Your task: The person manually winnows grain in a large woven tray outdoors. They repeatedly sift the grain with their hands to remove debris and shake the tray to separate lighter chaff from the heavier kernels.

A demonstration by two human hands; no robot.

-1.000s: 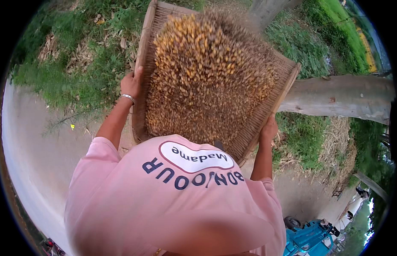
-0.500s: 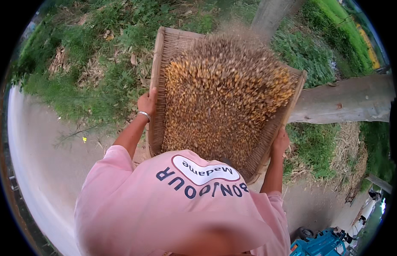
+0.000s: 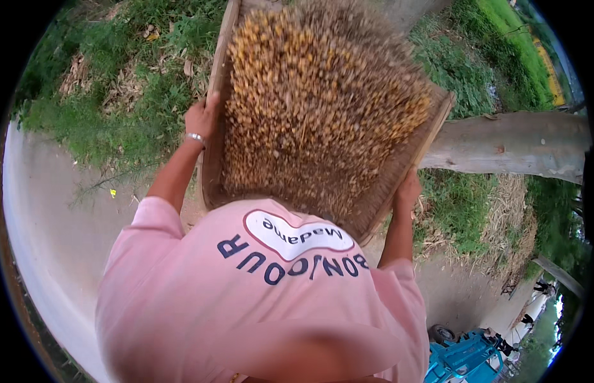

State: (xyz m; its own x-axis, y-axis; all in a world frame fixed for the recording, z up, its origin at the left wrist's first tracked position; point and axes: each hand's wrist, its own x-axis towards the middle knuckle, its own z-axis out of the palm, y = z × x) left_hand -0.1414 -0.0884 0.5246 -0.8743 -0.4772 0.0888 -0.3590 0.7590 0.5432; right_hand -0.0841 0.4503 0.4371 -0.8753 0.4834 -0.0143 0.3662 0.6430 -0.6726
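Note:
I hold a woven winnowing tray (image 3: 385,199) with a raised wooden rim out in front of my body, one hand on each side. My left hand (image 3: 202,119), a silver bracelet at its wrist, is wrapped round the left rim. On the opposite rim, my right hand (image 3: 408,189) is closed, its fingers partly hidden beneath the edge. A thick mass of yellow and brown grains (image 3: 309,108) fills the tray, smeared by motion. Toward the far side they look airborne and finer, and the tray's far edge is mostly hidden behind them.
A pale tree trunk (image 3: 501,145) stands close to the tray's right side, and another trunk (image 3: 417,13) rises behind it. Weeds and dry husks (image 3: 124,86) cover the ground at far left. A paved surface (image 3: 67,217) lies left; a blue vehicle (image 3: 466,357) is at lower right.
Both hands and the tray have shifted farther up the picture and slightly left. The tossed grains have spread toward the far edge. Each hand keeps its hold on the rim.

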